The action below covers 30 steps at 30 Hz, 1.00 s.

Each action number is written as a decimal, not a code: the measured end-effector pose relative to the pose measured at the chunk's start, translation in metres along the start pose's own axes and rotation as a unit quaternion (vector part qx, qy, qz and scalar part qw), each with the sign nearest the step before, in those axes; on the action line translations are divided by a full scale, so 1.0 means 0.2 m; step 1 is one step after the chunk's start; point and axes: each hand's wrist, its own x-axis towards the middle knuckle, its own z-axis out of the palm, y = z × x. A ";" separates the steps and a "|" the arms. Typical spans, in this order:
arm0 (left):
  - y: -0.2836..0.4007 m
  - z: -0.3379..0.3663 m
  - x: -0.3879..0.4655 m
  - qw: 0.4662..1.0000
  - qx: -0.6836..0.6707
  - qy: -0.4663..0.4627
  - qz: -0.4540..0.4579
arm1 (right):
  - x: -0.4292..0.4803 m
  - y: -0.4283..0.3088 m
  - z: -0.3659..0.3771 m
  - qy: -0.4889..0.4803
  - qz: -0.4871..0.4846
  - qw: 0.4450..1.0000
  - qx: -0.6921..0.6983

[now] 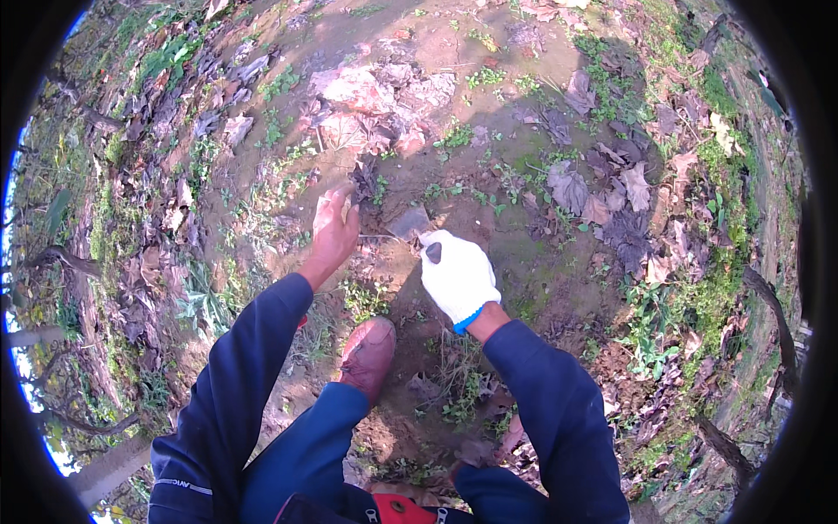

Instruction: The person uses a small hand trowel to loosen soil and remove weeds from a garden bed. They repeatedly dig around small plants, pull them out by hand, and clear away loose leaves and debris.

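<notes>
My right hand (460, 275), in a white knit glove with a blue cuff, grips a small hand tool. The dark end of its handle (433, 252) pokes out of the fist, and a flat grey metal blade (410, 223) lies against the soil just beyond it. The tool's exact kind is unclear. My left hand (336, 226) is bare, its fingers bent low over the ground left of the blade. A pale patch shows between thumb and forefinger; whether it is something held or the ground, I cannot tell. Small green weeds (452, 191) grow just past the blade.
Dry fallen leaves (376, 98) lie ahead, with more brown leaves (612, 203) to the right. A brown shoe (368, 357) is planted below my hands, beside a weed clump (364, 298). Dark woody stems (772, 308) rise at the right; a grey post (108, 468) stands lower left.
</notes>
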 end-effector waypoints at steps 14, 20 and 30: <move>0.05 0.05 0.20 0.974 0.071 -0.210 0.049 | 0.26 0.11 -0.23 0.142 0.063 0.981 -0.115; 0.09 0.07 0.24 0.955 0.149 -0.257 0.024 | 0.36 0.04 -0.22 0.084 0.087 0.982 -0.146; 0.13 0.04 0.14 0.972 0.087 -0.219 0.004 | 0.31 0.12 -0.13 0.144 0.074 0.982 -0.101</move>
